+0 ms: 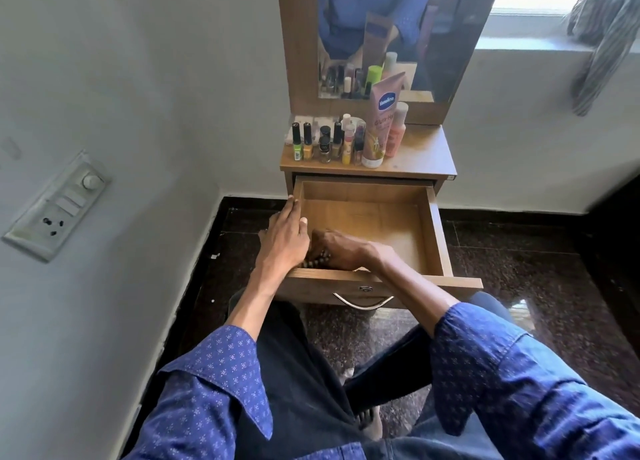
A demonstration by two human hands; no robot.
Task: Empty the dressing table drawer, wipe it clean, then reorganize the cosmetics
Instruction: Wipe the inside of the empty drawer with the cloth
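The wooden drawer point(433, 224) of the dressing table is pulled out, and most of its floor shows bare wood. My left hand point(285, 232) rests on the drawer's left wall, fingers lying along the rim and thumb inside. My right hand point(341, 250) is down in the near left corner, fingers curled round a dark beaded string point(317, 261) that is mostly hidden under both hands. On the table top point(422, 154) stand several nail polish bottles point(317, 144), a pink Vaseline tube point(381, 123) and a peach bottle point(396, 130).
A mirror point(446, 26) rises behind the table top. A striped cloth point(606, 36) hangs from the window sill at the upper right. A switch board point(59, 206) is on the left wall. The floor is dark polished stone point(536, 286). My knees are just under the drawer front.
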